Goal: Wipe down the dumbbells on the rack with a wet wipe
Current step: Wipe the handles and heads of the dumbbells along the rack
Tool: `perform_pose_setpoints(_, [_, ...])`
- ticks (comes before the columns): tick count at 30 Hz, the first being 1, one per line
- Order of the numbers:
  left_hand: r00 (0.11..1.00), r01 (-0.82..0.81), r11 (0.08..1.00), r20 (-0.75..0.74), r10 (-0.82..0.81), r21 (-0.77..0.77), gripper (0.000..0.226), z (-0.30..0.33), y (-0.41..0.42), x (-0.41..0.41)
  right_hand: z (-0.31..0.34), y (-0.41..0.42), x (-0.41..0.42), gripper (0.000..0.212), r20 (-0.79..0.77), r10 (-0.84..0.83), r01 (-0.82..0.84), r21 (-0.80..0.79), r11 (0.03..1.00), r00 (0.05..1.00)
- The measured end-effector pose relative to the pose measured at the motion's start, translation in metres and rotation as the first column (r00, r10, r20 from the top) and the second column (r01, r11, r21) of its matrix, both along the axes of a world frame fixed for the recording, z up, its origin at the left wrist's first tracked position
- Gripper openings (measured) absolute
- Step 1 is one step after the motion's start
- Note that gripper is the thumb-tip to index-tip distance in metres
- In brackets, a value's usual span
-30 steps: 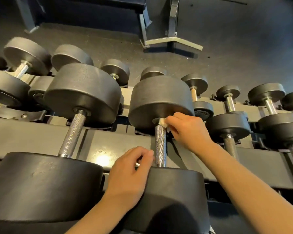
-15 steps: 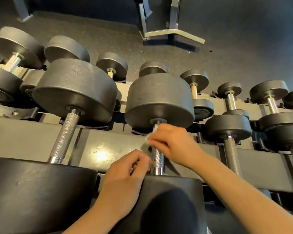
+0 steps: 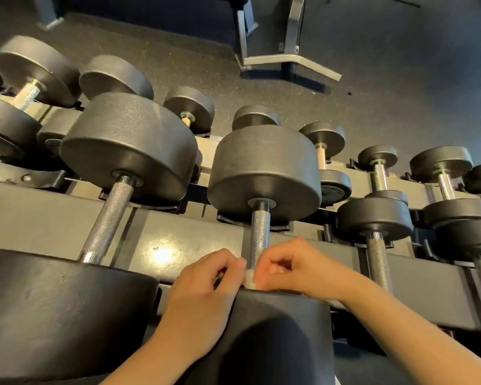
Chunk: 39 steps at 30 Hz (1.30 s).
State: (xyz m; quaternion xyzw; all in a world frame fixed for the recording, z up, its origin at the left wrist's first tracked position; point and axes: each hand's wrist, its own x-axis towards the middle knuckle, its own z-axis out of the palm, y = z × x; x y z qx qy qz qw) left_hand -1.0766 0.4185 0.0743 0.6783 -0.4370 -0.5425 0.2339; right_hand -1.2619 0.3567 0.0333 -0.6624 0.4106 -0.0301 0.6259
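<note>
Having slid down from the far head, my right hand [image 3: 295, 266] is pinching the wet wipe [image 3: 250, 277] around the near end of the knurled handle [image 3: 260, 234], seemingly finishing it, while my left hand [image 3: 206, 284] is curling beside, probably pinching the wipe too.

A single head-worn wide-angle view looks forward and steeply down, close over the dumbbell rack [image 3: 53, 218], with dark gym floor [image 3: 386, 87] beyond.
</note>
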Motion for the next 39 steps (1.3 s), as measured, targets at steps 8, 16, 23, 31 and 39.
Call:
perform_pose_setpoints(8, [1.000, 0.005, 0.996, -0.017, -0.006, -0.094, 0.038, -0.004, 0.003, 0.001, -0.030, -0.038, 0.023, 0.008, -0.100, -0.366, 0.212, -0.664, 0.717, 0.925])
perform_pose_setpoints(16, [0.999, -0.030, 0.994, -0.049, 0.024, -0.107, 0.024, -0.004, 0.003, 0.002, -0.015, 0.000, -0.007, 0.005, 0.101, 0.007, -0.031, 0.242, 0.970, 0.995])
perform_pose_setpoints(23, [0.999, -0.023, 0.999, -0.043, 0.021, -0.048, 0.025, -0.002, 0.001, 0.002, -0.027, -0.009, -0.003, 0.003, 0.062, -0.225, 0.231, -0.125, 0.965, 0.972])
perform_pose_setpoints(31, [0.998, 0.017, 0.999, -0.052, -0.019, -0.050, 0.025, -0.003, 0.002, 0.002, -0.040, -0.016, 0.013, 0.004, 0.162, -0.668, 0.675, 0.018, 0.738, 0.726])
perform_pose_setpoints(39, [0.997, 0.005, 0.999, -0.079, -0.009, -0.045, 0.027, -0.003, 0.002, 0.003, -0.050, 0.018, -0.016, 0.033, 0.096, -0.536, 0.364, 0.632, 0.684, 0.839])
